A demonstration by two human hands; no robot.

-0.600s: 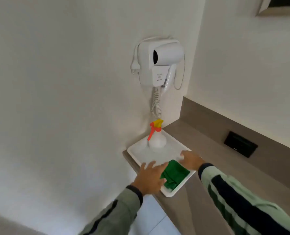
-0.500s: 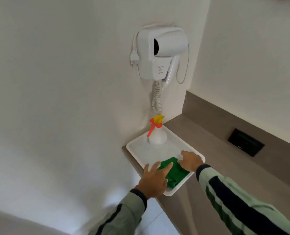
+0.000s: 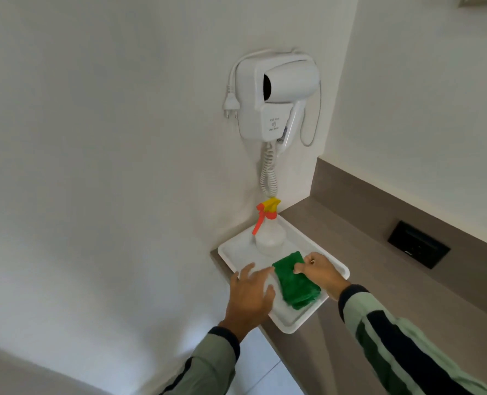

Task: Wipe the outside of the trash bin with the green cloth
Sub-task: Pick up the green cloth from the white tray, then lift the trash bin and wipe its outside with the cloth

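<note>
A folded green cloth (image 3: 295, 283) lies on a white tray (image 3: 290, 320) at the end of a grey-brown counter. My right hand (image 3: 319, 273) rests on the cloth's right side, its fingers curled onto the fabric's top edge. My left hand (image 3: 250, 295) hovers over the tray just left of the cloth, fingers spread, holding nothing. No trash bin is in view.
A white spray bottle (image 3: 267, 235) with a red and yellow trigger stands at the tray's far end. A white wall-mounted hair dryer (image 3: 276, 95) with a coiled cord hangs above it. A black wall socket (image 3: 418, 244) sits in the counter's backsplash. White floor tiles show below the counter edge.
My left hand has slid off the cloth to its left side, uncovering it. My right hand's fingers have curled onto the cloth's edge. The view has tilted slightly.
</note>
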